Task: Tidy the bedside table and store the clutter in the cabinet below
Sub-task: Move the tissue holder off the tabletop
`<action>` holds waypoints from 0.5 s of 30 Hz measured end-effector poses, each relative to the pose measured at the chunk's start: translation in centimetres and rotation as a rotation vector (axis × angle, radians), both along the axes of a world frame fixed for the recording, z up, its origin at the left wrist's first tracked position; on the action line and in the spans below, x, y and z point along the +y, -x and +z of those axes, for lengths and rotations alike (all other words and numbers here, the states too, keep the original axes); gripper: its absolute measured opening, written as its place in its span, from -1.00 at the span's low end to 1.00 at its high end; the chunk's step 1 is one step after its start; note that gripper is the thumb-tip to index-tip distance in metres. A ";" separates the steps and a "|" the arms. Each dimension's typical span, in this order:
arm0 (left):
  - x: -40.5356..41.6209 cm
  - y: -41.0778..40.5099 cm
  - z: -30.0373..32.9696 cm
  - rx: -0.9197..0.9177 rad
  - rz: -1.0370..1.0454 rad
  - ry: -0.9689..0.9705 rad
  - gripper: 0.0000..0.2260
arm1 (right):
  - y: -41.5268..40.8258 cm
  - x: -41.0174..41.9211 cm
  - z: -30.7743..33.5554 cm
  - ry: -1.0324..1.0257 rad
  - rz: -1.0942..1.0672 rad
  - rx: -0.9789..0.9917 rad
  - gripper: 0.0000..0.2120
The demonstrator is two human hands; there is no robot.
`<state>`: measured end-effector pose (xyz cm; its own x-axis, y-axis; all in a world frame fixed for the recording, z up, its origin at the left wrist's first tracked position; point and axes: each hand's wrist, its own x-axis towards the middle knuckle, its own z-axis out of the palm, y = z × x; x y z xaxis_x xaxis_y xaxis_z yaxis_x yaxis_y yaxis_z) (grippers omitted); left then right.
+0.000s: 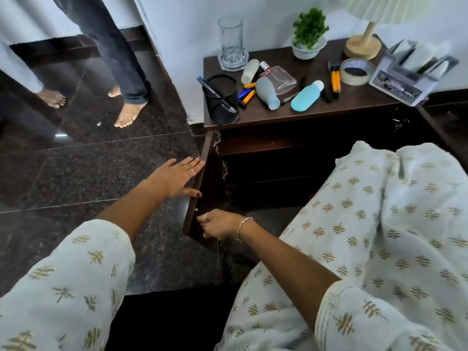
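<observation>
The dark wooden bedside table (354, 107) carries clutter: a black mesh pen holder (221, 102), a grey bottle (267, 93), a turquoise bottle (305, 97), a perfume bottle (281, 78), a white tube (249, 70), loose markers (247, 95), pens (334, 81) and a tape roll (356, 71). The cabinet door (210, 183) below stands swung open to the left. My left hand (174, 177) lies flat with straight fingers against the door's outer edge. My right hand (219, 224) grips the door's lower edge with curled fingers. The cabinet's inside (278, 168) is dark.
A glass (231, 41) on a coaster, a small potted plant (309, 36), a lamp base (363, 45) and a tissue box (410, 74) stand on the table. Another person's bare feet (129, 112) stand on the dark tiled floor at left. My knees (379, 224) are at right.
</observation>
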<state>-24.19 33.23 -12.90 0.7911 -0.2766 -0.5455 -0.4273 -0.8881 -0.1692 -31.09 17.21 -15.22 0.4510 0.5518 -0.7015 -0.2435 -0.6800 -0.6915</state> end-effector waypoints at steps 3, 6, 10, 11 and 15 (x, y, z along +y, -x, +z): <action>-0.8 -0.5 0.7 0.013 0.011 -0.041 -0.15 | -0.5 -0.4 0.3 0.014 0.037 -0.034 -0.45; -2.0 -1.1 1.4 -0.003 0.040 -0.094 -0.15 | -1.8 -1.8 1.1 0.002 -0.138 -0.027 -0.50; -6.6 -3.1 3.1 -0.087 0.042 0.023 -0.32 | -5.1 -6.8 3.7 -0.122 -0.453 0.009 -0.55; -8.2 -3.9 3.6 -0.120 0.012 0.073 -0.34 | -6.0 -8.8 4.7 -0.179 -0.523 -0.007 -0.54; -15.5 -7.7 5.4 -0.160 -0.097 0.306 -0.41 | -9.9 -18.4 8.6 -0.174 -0.838 -0.208 -0.60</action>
<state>-16.50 17.72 -7.52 0.8218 -0.4860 -0.2975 -0.5016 -0.8647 0.0268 -21.20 -1.20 -6.66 0.8646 0.0735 -0.4971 -0.4730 -0.2153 -0.8544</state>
